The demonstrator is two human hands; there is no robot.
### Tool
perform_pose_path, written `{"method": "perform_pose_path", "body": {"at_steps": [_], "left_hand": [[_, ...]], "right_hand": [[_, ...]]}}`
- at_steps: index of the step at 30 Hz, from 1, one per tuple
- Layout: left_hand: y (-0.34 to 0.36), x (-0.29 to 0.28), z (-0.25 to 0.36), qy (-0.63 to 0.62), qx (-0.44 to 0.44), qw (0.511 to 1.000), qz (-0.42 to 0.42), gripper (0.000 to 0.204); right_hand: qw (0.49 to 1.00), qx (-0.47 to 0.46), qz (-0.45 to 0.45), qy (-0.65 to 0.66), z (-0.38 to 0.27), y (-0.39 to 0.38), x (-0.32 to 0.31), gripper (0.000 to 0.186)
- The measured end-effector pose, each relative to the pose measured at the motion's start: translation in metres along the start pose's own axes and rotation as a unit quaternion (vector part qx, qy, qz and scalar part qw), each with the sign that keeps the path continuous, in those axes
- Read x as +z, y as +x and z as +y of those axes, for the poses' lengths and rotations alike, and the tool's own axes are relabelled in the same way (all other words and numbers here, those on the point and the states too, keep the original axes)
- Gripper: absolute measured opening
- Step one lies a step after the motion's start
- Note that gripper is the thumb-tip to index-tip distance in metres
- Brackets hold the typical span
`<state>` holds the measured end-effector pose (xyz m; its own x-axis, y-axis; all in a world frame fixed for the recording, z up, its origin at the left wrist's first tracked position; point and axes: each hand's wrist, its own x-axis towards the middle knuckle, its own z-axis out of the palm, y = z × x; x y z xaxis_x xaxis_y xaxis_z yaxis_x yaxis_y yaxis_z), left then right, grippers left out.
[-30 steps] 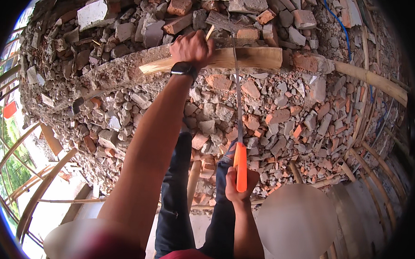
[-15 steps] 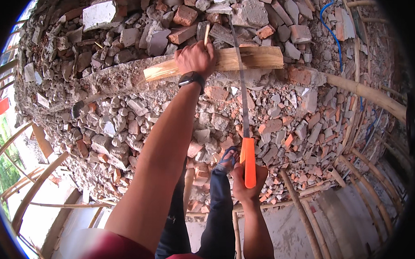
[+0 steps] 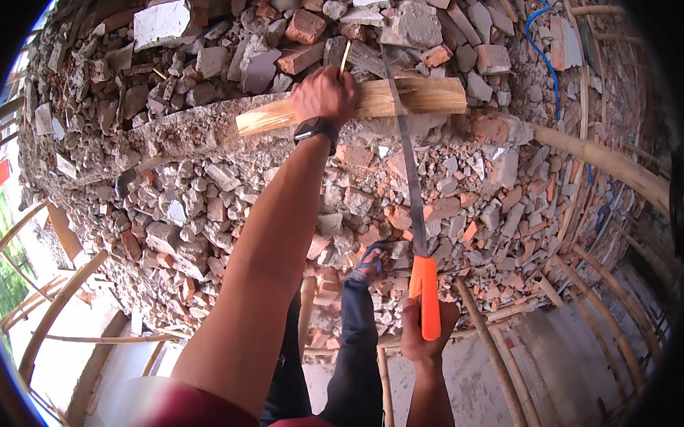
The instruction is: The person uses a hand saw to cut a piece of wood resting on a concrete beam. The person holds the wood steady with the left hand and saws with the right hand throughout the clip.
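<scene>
1. Lying across the pale plank (image 3: 432,96), right of its middle, the saw (image 3: 411,188) points its tip to the far side, its orange handle (image 3: 429,297) near.
2. The plank sits on the rough concrete ledge (image 3: 192,119), at the far middle of the scene, and looks whole end to end; no offcut shows, so the cut seems unfinished. How deep it goes cannot be told.
3. The left hand (image 3: 324,97) is curled down over the plank, left of the blade and apart from it; a thin stick (image 3: 346,59) stands at its knuckles, perhaps held, I cannot tell.
4. The right hand (image 3: 414,335) is wrapped around the handle.
5. Between ledge and handle, the blade appears free of contact; the sandalled foot (image 3: 372,261) is left of the handle. Far side, broken bricks (image 3: 305,26) crowd the tip. Right, a bamboo pole (image 3: 604,158) lies apart from the plank's end.
</scene>
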<state>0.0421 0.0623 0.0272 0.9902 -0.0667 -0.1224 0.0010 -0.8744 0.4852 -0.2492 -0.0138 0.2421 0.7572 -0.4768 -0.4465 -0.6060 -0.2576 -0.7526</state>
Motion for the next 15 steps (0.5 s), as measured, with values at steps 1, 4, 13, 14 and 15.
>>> {"method": "perform_pose_path", "body": {"at_steps": [1, 4, 13, 14, 15], "left_hand": [[0.001, 0.002, -0.002, 0.001, 0.008, 1.0, 0.007, 0.031], [0.007, 0.014, -0.016, 0.01, 0.073, 0.997, 0.037, 0.03], [0.011, 0.011, -0.013, -0.038, 0.037, 0.998, 0.037, 0.025], [0.013, 0.013, -0.011, -0.042, 0.044, 0.997, 0.038, 0.024], [0.013, 0.013, -0.012, -0.044, 0.049, 0.997, 0.038, 0.024]], "right_hand": [[1.0, 0.005, -0.002, 0.026, -0.001, -0.002, 0.001, 0.026], [0.999, -0.041, 0.008, 0.02, 0.007, 0.045, 0.022, 0.025], [0.993, -0.115, 0.023, -0.02, 0.046, 0.018, 0.019, 0.026], [0.985, -0.16, 0.038, -0.054, 0.053, 0.025, 0.021, 0.027], [0.974, -0.203, 0.05, -0.086, 0.055, 0.037, 0.027, 0.028]]}}
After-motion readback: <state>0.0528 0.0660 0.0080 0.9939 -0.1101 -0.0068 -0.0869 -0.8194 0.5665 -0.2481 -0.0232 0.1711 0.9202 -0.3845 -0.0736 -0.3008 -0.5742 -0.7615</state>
